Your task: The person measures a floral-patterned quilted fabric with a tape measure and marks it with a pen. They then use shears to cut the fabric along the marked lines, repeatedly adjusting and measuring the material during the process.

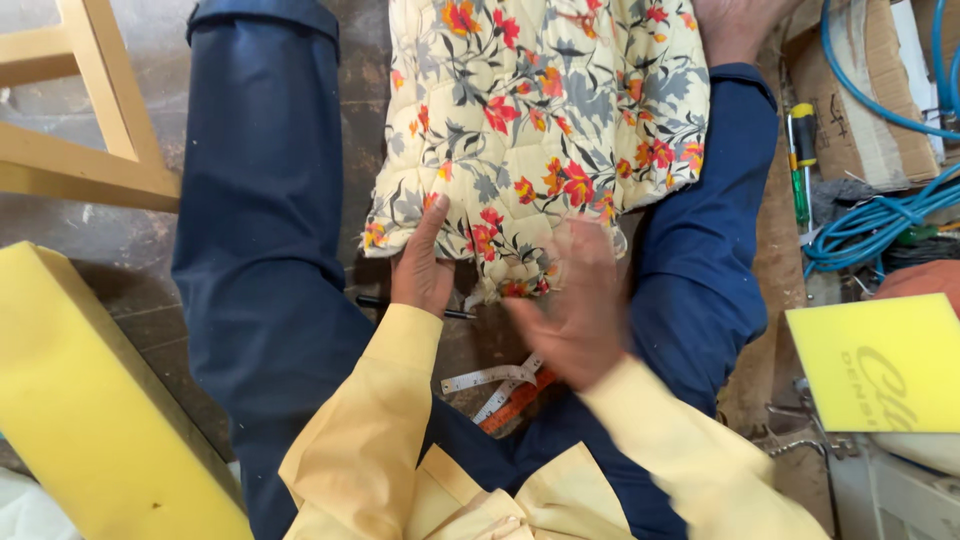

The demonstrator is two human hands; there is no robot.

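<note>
Sitting on the floor with legs in dark blue trousers (260,200) spread apart, quilted floral fabric (540,120) laid between them, cream ground with red, orange and grey flowers. Left hand (422,268) pressed flat on the fabric's lower left edge, fingers straight and close together, gripping nothing. Right hand (572,305) blurred, laid over the fabric's lower hem, fingers loosely spread; impossible to tell whether any cloth was pinched beneath them. Both arms in pale yellow sleeves (370,440). Measuring tape (500,385), white and orange, coiled on the floor just below the right hand, between the legs. Thin dark pen-like stick (375,302) lying just under the left hand, partly hidden by it. Yellow foam block (90,420) at lower left, beside the left leg. Pale wooden frame (90,120) at upper left, well apart from the fabric. On the right: yellow foam sheet (880,360), blue hose (880,215) in loops, and a screwdriver (802,160) with a green and yellow handle near the right knee.
</note>
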